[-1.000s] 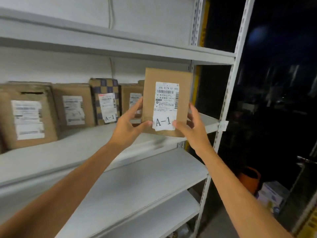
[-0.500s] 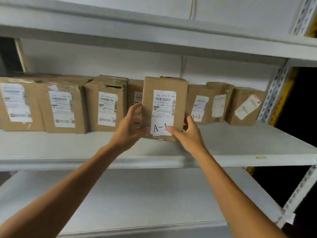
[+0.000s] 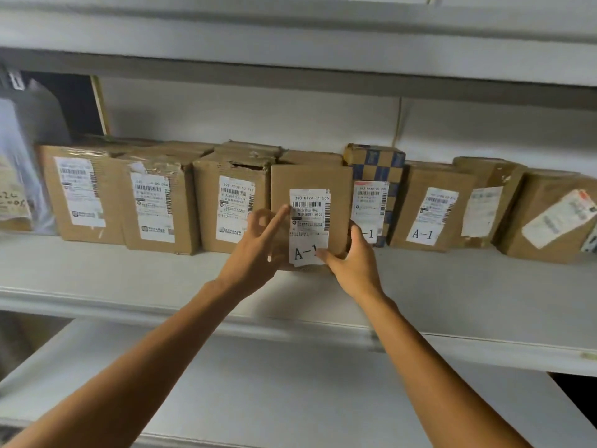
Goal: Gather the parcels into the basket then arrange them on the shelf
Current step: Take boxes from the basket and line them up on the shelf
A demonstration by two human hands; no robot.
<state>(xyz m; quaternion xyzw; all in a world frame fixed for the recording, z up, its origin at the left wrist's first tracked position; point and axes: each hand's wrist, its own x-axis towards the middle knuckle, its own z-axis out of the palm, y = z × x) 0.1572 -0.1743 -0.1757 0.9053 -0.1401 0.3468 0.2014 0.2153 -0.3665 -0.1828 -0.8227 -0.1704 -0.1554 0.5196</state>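
Note:
A flat brown parcel (image 3: 310, 179) with a white label marked A-1 stands upright on the middle white shelf (image 3: 452, 286), in a row of cardboard parcels. My right hand (image 3: 355, 266) grips its lower right corner, thumb on the label and fingers behind the edge. My left hand (image 3: 255, 253) is at its lower left with the fingers spread apart, and only the index finger lies across the front. No basket is in view.
Left of the parcel stand three taped brown boxes (image 3: 155, 205). To its right are a blue-checked box (image 3: 376, 163) and several more brown ones (image 3: 433, 208). A clear plastic bag (image 3: 19, 176) sits at far left. Another shelf (image 3: 290, 63) hangs close overhead, and a lower one (image 3: 290, 383) lies beneath my arms.
Both hands carried the parcel left and forward from in front of the shelf into the row. It now rests on the shelf board. My left hand's fingers have loosened and spread.

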